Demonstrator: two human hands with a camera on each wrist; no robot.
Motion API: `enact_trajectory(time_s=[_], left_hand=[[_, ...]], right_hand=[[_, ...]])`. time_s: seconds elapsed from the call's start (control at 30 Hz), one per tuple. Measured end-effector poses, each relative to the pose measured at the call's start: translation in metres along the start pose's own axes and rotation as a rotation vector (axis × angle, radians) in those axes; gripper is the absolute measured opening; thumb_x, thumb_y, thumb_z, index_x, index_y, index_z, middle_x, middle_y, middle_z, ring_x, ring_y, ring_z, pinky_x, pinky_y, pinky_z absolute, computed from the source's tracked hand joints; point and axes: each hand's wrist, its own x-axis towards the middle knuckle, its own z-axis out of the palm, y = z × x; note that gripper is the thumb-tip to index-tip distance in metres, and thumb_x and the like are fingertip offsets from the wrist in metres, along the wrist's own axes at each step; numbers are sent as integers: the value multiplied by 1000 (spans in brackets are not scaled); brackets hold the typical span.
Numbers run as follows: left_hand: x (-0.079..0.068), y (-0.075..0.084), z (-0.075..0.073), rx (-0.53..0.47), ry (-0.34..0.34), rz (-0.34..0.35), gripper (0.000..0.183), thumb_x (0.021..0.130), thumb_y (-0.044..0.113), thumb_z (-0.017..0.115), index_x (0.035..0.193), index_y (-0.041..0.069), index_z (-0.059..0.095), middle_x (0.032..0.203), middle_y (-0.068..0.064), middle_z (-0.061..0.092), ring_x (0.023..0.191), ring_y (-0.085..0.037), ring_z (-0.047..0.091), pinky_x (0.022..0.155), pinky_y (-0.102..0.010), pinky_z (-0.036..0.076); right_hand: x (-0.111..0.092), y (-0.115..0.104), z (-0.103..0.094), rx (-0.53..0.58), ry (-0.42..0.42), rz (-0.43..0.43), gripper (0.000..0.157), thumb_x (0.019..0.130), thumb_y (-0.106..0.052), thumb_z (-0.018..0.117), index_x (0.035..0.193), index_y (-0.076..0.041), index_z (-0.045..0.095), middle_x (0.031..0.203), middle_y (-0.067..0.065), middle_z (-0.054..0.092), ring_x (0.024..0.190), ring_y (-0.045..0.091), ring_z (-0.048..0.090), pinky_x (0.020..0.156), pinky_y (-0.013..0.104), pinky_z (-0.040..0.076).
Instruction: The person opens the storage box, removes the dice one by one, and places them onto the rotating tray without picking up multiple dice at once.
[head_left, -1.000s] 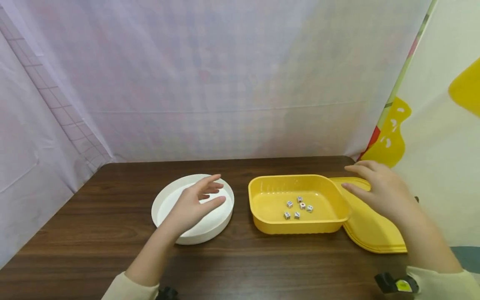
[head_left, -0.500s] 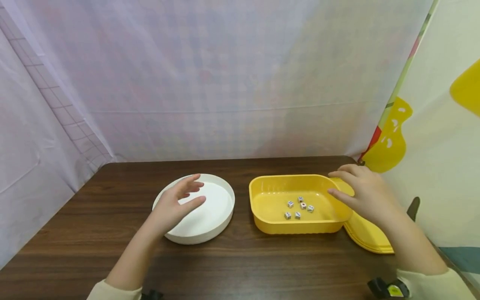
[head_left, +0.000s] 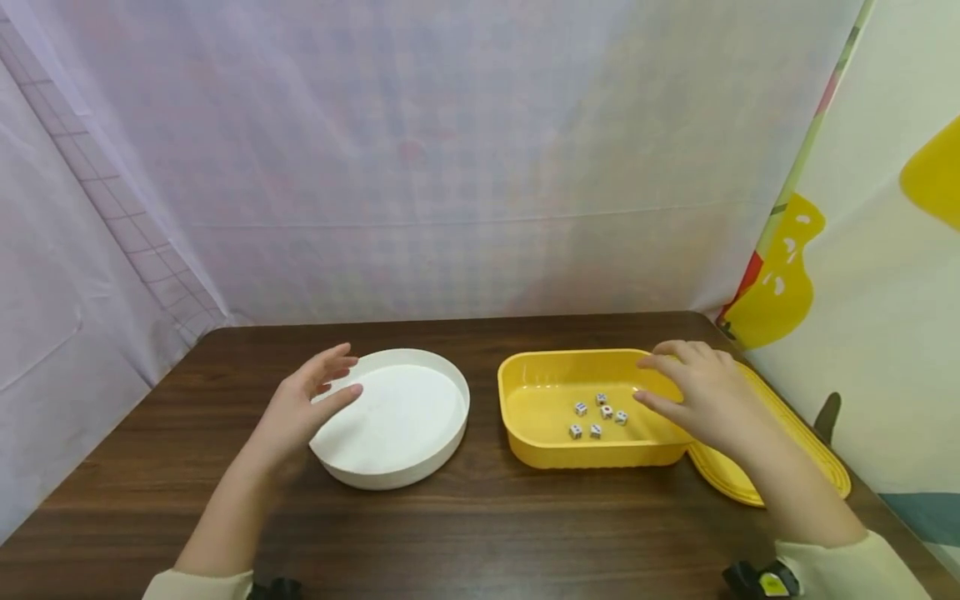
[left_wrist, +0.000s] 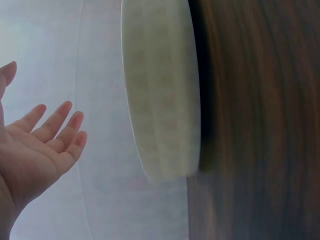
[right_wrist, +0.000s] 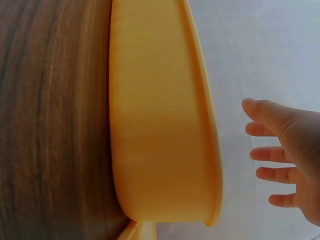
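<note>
My left hand (head_left: 300,408) is held in the air by the left edge of a round white tray (head_left: 393,421), fingers spread and holding nothing. The left wrist view shows its palm (left_wrist: 37,155) above the tray's side wall (left_wrist: 162,90). Over the right end of a yellow rectangular basin (head_left: 600,454) hovers my right hand (head_left: 708,400), also holding nothing. Several small white dice (head_left: 607,412) lie on the basin's floor. In the right wrist view, the fingers (right_wrist: 272,154) stand apart from the basin's rim (right_wrist: 212,130).
A yellow lid (head_left: 813,454) lies to the right of the basin, partly under it and partly hidden by my right forearm. All stand on a dark wooden table (head_left: 480,542). A pale curtain (head_left: 450,167) hangs behind the table's back edge.
Both hands have moved left: the left one from above the white tray to its left edge, the right one from over the lid to the basin's right end. The tray, basin and dice look unmoved.
</note>
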Motion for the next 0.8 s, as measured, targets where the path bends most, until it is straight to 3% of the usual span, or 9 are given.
enact_trajectory(time_s=[0.33, 0.63, 0.8], left_hand=[[-3, -18, -22, 39, 24, -40, 65, 94, 24, 63, 147, 1, 33, 145, -21, 39, 133, -38, 34, 105, -54, 27], [-3, -32, -35, 83, -35, -83, 71, 95, 27, 61, 150, 0, 24, 150, -24, 27, 135, -43, 29, 103, -59, 27], [-3, -38, -41, 15, -76, -128, 74, 96, 26, 60, 151, 0, 19, 152, -24, 22, 137, -44, 24, 105, -60, 23]], right_hand=[[-1, -3, 9, -11, -44, 34, 38, 84, -34, 74, 113, -9, 68, 117, 17, 56, 111, 39, 46, 90, 60, 32], [2, -4, 16, -15, -105, 47, 40, 84, -36, 74, 113, -9, 68, 115, 16, 58, 108, 40, 48, 83, 61, 35], [4, -4, 20, -9, -140, 61, 39, 83, -35, 75, 113, -10, 69, 114, 16, 58, 107, 40, 49, 84, 62, 34]])
